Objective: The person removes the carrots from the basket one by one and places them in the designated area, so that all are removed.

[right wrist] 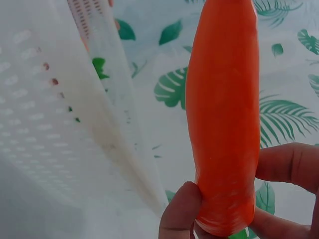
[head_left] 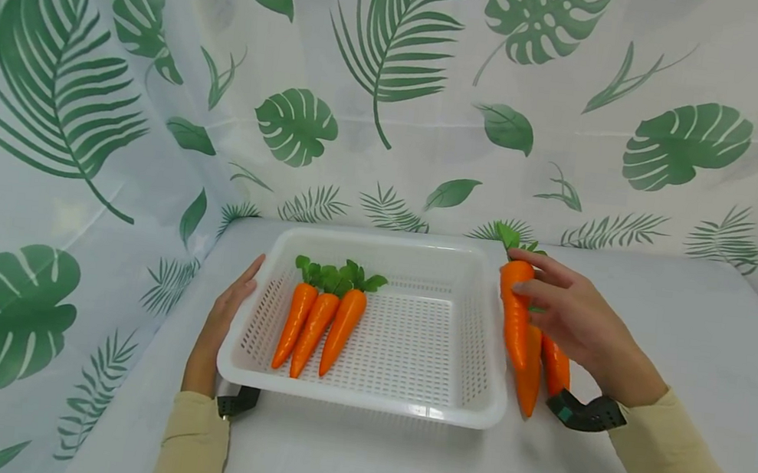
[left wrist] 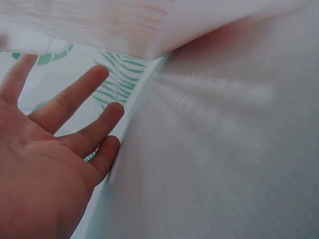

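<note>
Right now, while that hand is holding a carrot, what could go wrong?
The held carrot might slip: the right hand pinches it only near its thick, leafy end. Its body could bump the basket, which is close beside it. Moving it might also nudge the other carrots lying outside the basket.

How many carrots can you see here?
6: three carrots inside the white basket, one held carrot in the right hand, and two carrots on the table beside the basket. Others may be hidden behind the hand.
</note>
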`<state>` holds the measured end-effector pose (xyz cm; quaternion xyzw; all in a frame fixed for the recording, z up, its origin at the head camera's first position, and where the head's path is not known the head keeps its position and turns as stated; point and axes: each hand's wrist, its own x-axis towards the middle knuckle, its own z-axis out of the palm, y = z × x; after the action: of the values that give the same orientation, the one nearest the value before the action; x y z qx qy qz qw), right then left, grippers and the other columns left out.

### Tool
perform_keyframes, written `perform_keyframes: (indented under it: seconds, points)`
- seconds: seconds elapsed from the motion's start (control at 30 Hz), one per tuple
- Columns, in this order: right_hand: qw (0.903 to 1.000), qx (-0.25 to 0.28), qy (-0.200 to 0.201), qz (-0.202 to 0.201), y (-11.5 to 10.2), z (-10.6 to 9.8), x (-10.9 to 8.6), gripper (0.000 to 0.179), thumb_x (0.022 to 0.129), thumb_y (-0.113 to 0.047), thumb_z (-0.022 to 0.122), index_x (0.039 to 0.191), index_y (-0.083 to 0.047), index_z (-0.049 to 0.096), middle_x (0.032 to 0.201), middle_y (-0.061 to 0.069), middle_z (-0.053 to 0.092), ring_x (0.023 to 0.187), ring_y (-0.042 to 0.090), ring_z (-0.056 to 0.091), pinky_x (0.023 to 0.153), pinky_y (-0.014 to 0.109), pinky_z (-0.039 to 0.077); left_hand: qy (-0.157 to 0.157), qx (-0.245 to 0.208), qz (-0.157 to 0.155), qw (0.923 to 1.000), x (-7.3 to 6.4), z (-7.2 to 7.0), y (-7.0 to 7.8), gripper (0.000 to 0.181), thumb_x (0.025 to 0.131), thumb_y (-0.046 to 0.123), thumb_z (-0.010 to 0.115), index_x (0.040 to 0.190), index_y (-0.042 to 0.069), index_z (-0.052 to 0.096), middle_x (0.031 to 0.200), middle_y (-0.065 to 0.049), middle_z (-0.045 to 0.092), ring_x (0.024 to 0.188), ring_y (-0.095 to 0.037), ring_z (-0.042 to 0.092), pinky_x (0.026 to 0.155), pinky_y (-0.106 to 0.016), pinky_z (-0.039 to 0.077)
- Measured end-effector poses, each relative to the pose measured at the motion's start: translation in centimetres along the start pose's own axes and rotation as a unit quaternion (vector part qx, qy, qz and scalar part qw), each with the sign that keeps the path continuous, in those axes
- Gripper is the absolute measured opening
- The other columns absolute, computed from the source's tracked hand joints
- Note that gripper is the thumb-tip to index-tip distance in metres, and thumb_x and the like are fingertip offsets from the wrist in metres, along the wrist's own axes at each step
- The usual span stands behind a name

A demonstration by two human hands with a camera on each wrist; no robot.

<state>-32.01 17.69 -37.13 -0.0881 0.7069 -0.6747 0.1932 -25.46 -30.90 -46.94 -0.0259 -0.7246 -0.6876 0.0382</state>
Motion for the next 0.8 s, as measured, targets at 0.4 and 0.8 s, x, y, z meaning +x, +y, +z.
perform_keyframes:
  seconds: [0.4, 0.8]
  points:
    - [0.9997, -0.002, 0.023, 0.006, 1.6, -2.5, -1.1, 0.045, 0.111, -0.022, 0.060, 0.154, -0.029, 0.051, 0.148, 0.003, 0.047, 0.123, 0.023, 0.053, 0.093, 0.027, 0.058, 0.004, -0.004, -0.007, 1.0000, 0.0, 0.1, 0.1, 0.057, 0.117, 0.039, 0.036, 0.172, 0.029, 0.026, 0.174, 0.006, 0.028, 0.153, -0.026, 0.036, 0.108, -0.023, 0.046]
    - [0.9973, 0.059, 0.042, 0.008, 3.1, -5.3, -2.2, 0.035, 0.111, -0.018, 0.061, 0.141, -0.035, 0.061, 0.138, -0.007, 0.054, 0.116, 0.010, 0.060, 0.089, 0.025, 0.059, 0.005, -0.004, -0.008, 0.9999, 0.1, 0.1, 0.0, 0.057, 0.117, 0.039, 0.036, 0.172, 0.029, 0.027, 0.174, 0.007, 0.028, 0.152, -0.026, 0.036, 0.111, -0.025, 0.045]
